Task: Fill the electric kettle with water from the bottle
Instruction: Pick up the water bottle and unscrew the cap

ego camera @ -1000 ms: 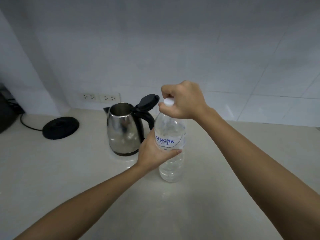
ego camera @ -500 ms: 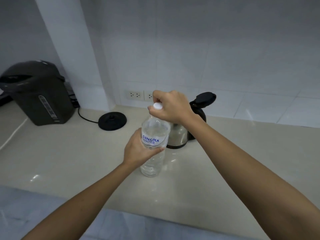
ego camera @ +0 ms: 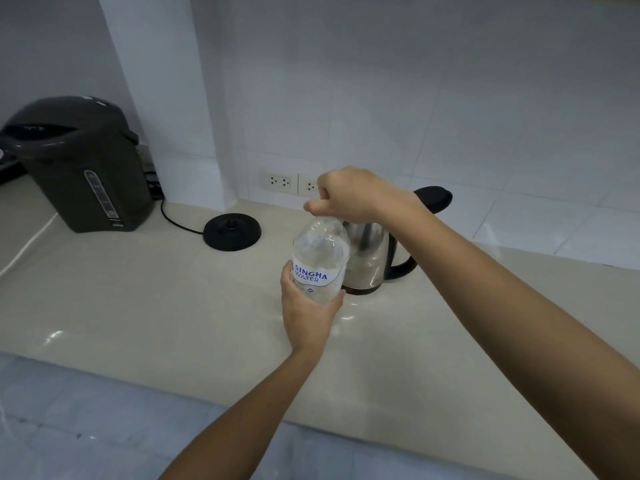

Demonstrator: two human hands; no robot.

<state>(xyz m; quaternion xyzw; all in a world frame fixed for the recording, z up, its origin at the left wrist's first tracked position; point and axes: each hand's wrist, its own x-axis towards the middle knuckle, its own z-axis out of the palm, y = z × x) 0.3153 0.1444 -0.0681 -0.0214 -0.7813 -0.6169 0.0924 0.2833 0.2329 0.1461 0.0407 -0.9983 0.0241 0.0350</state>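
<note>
A clear plastic water bottle [ego camera: 320, 258] with a white and blue label is held above the counter, tilted slightly away from me. My left hand [ego camera: 306, 313] grips its lower body from below. My right hand [ego camera: 349, 195] is closed over the bottle's top, and the cap is hidden under its fingers. Directly behind the bottle stands a steel electric kettle [ego camera: 369, 261] with a black handle and its black lid [ego camera: 433, 198] flipped up and open. The kettle sits on the counter, off its black round base [ego camera: 232, 232], which lies to the left.
A dark grey hot-water dispenser [ego camera: 81, 164] stands at the back left, with cords running along the beige counter [ego camera: 138, 299]. Wall sockets [ego camera: 280, 182] sit low on the white tiled wall. The counter's front edge runs across the lower view, with grey floor below.
The bottle has been lifted off the counter and tilted. My right hand now covers the cap fully. My view has shifted a little, bringing the kettle's body into sight behind the bottle.
</note>
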